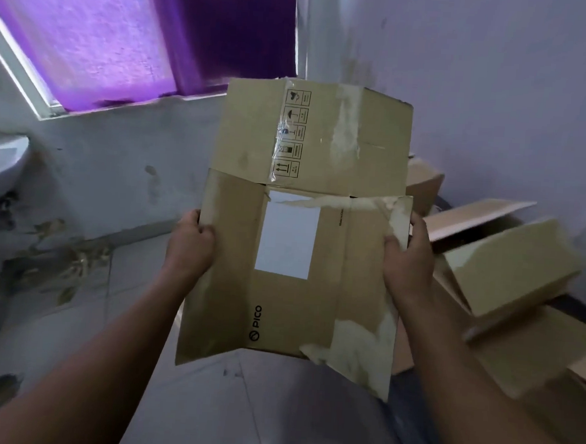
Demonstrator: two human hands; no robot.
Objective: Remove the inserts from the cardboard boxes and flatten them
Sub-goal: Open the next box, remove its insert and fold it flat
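Both bare forearms reach forward, the left hand [190, 239] and right hand [407, 259] each pinching a side edge of the flattened box [289, 307], thumbs in front.

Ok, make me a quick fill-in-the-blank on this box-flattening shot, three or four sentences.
1. The left hand grips the flattened box by its ____ edge.
2. Its rectangular label is ____.
3. The brand print reads ____.
4. The other boxes lie on the person's ____ side.
Missing words: left, white, PICO, right.
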